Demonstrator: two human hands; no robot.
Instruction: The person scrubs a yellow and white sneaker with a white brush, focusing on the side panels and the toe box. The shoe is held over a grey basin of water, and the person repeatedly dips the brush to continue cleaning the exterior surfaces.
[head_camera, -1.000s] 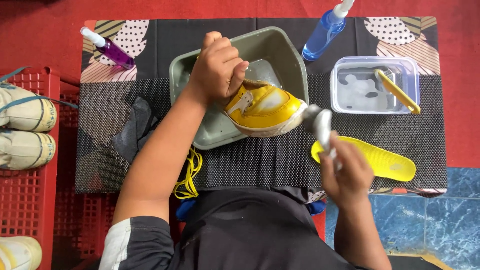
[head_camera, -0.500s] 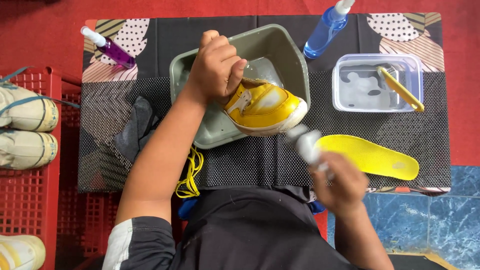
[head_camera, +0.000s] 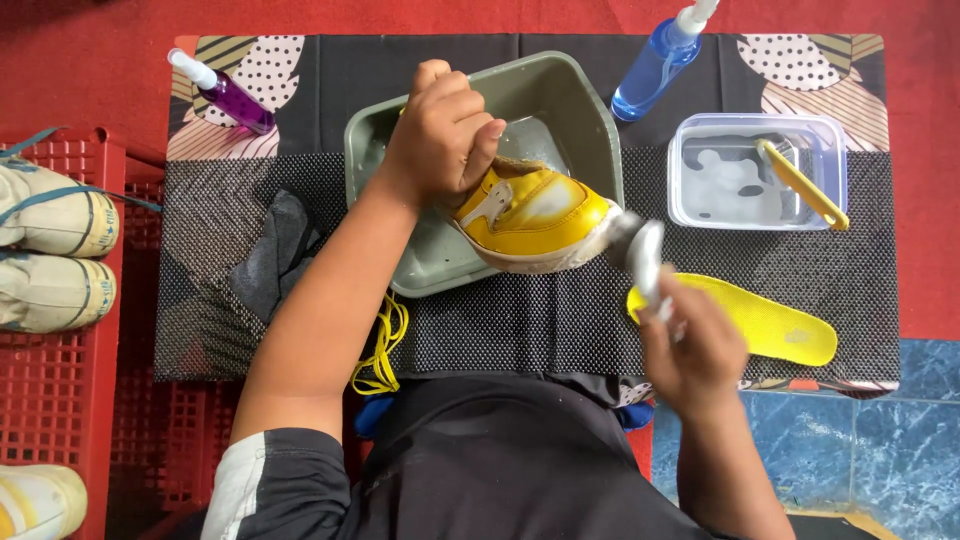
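Gripping the yellow shoe (head_camera: 535, 215) over the basin's (head_camera: 585, 120) near rim, your left hand (head_camera: 440, 135) steadies it; your right hand (head_camera: 695, 345) clasps a brush (head_camera: 640, 250) at its toe, insole (head_camera: 760, 320) just beside.

Left of the clear tub (head_camera: 690, 205) (holding a yellow brush (head_camera: 803, 186)): blue spray bottle (head_camera: 650, 72); farther left, purple bottle (head_camera: 228, 95).

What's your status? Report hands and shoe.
Left hand has a grip on the yellow shoe over the basin. Right hand holds brush at toe. Nothing in the way.
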